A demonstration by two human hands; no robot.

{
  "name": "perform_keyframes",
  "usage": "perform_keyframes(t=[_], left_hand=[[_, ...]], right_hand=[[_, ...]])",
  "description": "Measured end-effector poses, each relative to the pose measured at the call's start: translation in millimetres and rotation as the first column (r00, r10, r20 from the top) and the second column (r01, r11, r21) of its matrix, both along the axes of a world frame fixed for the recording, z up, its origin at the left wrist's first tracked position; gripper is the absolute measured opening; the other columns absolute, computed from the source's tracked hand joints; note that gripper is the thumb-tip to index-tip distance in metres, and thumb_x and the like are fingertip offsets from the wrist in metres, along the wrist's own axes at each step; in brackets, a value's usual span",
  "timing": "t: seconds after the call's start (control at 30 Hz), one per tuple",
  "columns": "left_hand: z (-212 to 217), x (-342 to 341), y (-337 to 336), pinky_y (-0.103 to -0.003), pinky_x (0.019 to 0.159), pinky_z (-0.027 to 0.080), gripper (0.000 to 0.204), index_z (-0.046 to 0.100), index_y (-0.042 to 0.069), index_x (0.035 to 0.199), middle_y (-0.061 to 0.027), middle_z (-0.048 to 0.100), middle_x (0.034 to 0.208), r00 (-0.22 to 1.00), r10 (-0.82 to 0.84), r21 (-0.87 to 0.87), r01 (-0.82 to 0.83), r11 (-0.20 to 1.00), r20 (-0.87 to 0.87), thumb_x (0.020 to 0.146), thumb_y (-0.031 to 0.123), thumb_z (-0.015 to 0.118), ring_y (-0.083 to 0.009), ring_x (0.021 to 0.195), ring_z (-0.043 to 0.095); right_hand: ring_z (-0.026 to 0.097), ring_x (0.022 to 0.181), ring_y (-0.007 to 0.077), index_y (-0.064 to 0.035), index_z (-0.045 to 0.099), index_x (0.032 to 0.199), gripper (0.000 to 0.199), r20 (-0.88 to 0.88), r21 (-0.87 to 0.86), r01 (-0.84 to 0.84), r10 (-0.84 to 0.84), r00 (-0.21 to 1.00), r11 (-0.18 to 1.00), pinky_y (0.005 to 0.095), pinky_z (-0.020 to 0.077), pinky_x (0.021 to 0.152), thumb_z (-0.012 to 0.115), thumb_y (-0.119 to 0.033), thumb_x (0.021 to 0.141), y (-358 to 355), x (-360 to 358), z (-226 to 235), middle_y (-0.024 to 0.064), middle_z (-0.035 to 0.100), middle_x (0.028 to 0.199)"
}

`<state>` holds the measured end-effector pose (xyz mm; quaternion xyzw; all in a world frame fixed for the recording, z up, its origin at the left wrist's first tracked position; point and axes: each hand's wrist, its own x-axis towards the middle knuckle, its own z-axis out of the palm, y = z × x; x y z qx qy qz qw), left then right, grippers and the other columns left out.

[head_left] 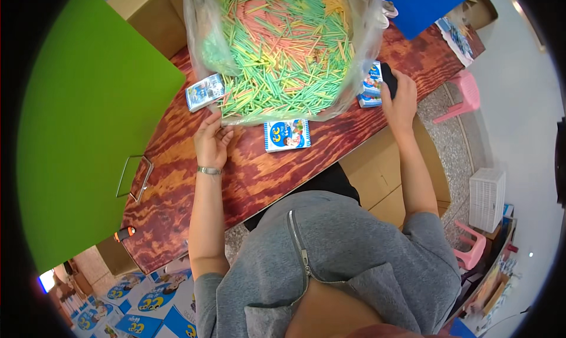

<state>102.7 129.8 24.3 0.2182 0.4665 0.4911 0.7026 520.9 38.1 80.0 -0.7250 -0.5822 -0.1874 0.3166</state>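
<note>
A large clear plastic bag [215,49] of thin pastel chalk-like sticks [289,61] in green, yellow, pink and orange lies open at the back of the table. My left hand [211,142] is by the bag's near left corner, its fingers loosely bent and apart, fingertips close to the bag's edge. Just beyond it a small blue-and-white box [204,92] lies tilted. My right hand [402,99] grips a black object [388,77], partly covered by the fingers, against small stacked blue-and-white boxes [371,85]. Another such box [287,135] lies flat in front of the bag.
The table [247,167] has a red-brown wood pattern. A green panel [88,125] rises at left, near a wire metal stand [140,181] and an orange-black tool [124,234]. At right are pink stools [463,96] and a white basket [487,199]. An open carton [377,173] stands below the table edge.
</note>
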Motion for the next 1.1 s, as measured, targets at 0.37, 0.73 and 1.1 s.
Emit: perform_keyframes(t=[0.37,0.73,1.1], left_hand=[[6,15,12,-0.025,0.068,0.053,0.023,0.064,0.0,0.112,-0.0047,0.066,0.094,0.965,-0.085,0.088,0.11,0.99,-0.249,0.093,0.013,0.06,-0.012,0.081,0.063],[6,-4,37,-0.022,0.066,0.05,0.023,0.068,-0.002,0.107,-0.0039,0.069,0.092,0.854,-0.196,0.202,0.325,0.924,-0.481,0.09,0.012,0.066,-0.0083,0.075,0.062],[3,-14,3,-0.038,0.074,0.051,0.016,0.075,0.007,0.086,-0.0144,0.068,0.083,0.32,0.207,0.359,0.55,0.754,-0.925,0.079,0.02,0.068,-0.0307,0.08,0.063]], right_hand=[[0.06,0.087,0.0171,-0.0029,0.049,0.133,0.05,-0.875,-0.027,-0.154,0.051,0.482,0.988,0.031,0.0485,0.077,0.064,-0.016,0.087,9,73,-63,0.0105,0.063,0.106],[0.052,0.113,0.0374,-0.0113,0.062,0.118,0.046,-0.361,-0.203,-0.916,0.843,0.398,0.346,0.0453,0.0438,0.095,0.07,-0.019,0.073,-13,-206,3,0.0199,0.05,0.128],[0.053,0.107,0.0293,-0.011,0.063,0.113,0.037,0.162,-0.288,-0.746,0.799,0.58,0.6,0.0405,0.0427,0.089,0.069,-0.026,0.08,24,-248,-33,0.0104,0.058,0.115]])
